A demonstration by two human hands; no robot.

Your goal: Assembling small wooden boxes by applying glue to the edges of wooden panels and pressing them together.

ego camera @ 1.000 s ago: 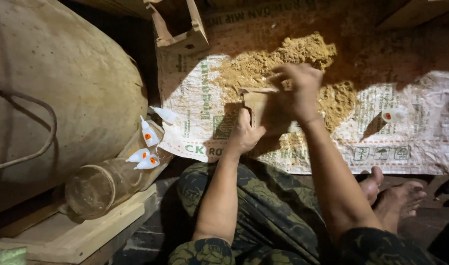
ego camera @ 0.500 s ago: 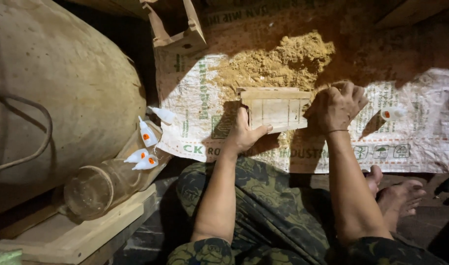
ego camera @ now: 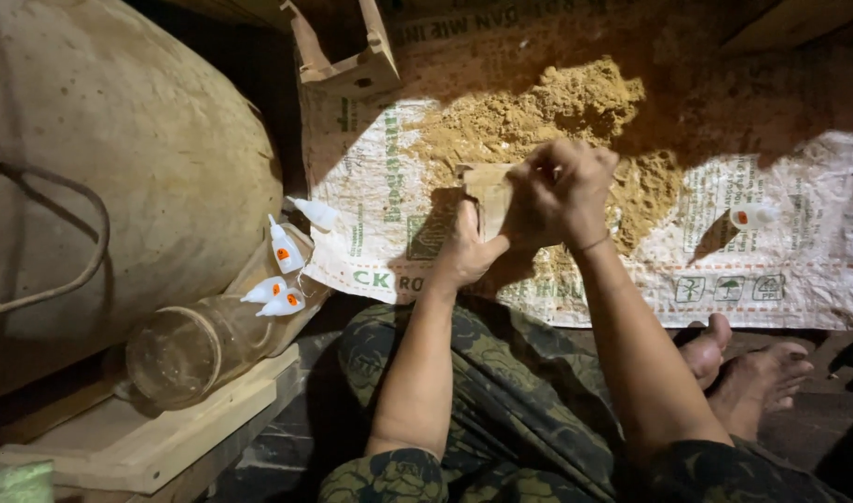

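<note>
The left hand (ego camera: pixel 464 251) has its grip closed on the near left edge of a small brown block (ego camera: pixel 487 191), thumb on top. The right hand (ego camera: pixel 561 191) lies over the block's right part, fingers curled down on it in a closed grip. The block rests on a printed woven sack (ego camera: pixel 380 186) spread on the floor, at the near edge of a sawdust pile (ego camera: pixel 547 107). To the left, small white glue bottles (ego camera: pixel 282 251) lie beside a glass jar (ego camera: pixel 193 345). Another small bottle (ego camera: pixel 752 216) stands right of the hands.
</note>
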